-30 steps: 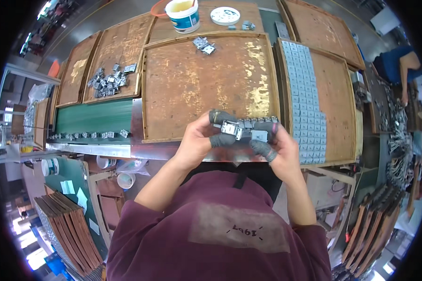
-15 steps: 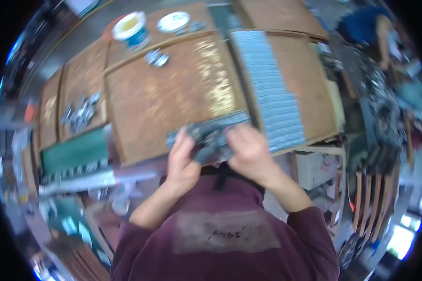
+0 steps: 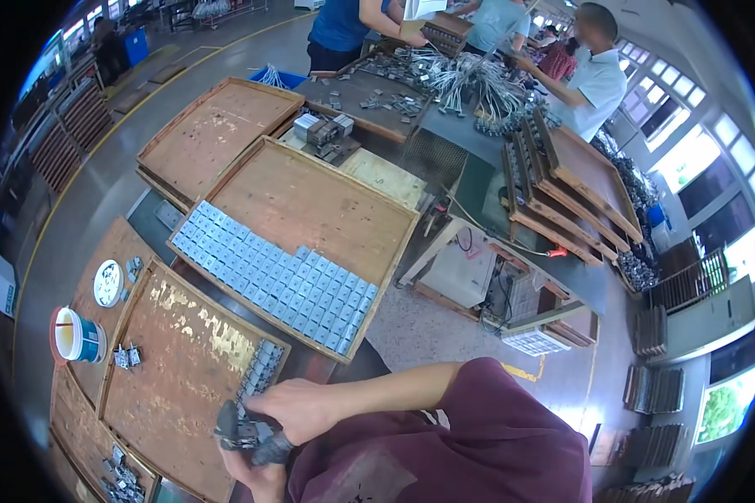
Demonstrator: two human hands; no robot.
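My left hand [image 3: 260, 478] is at the bottom, its finger and thumb tips in dark covers. They close around a few small grey metal parts [image 3: 245, 434]. My right hand [image 3: 298, 409] is curled just above it, fingertips pressed in by the same parts; what it grips is hidden. Beyond my fingers a short row of silvery metal pieces [image 3: 262, 369] lies along the right edge of a worn wooden tray [image 3: 164, 394]. A small cluster of metal parts [image 3: 127, 356] lies near that tray's far left side.
Behind is a wooden tray [image 3: 310, 197] partly filled with rows of square metal pieces [image 3: 277, 277]. A white-blue bucket [image 3: 80, 337] and a white round lid [image 3: 108, 283] stand at left. Stacked trays [image 3: 570, 197] and a cable-covered bench [image 3: 478, 84] are farther right, with people working there.
My view has swung to the right and up, so the trays and my hands now appear lower left. Both hands stay close together around metal parts.
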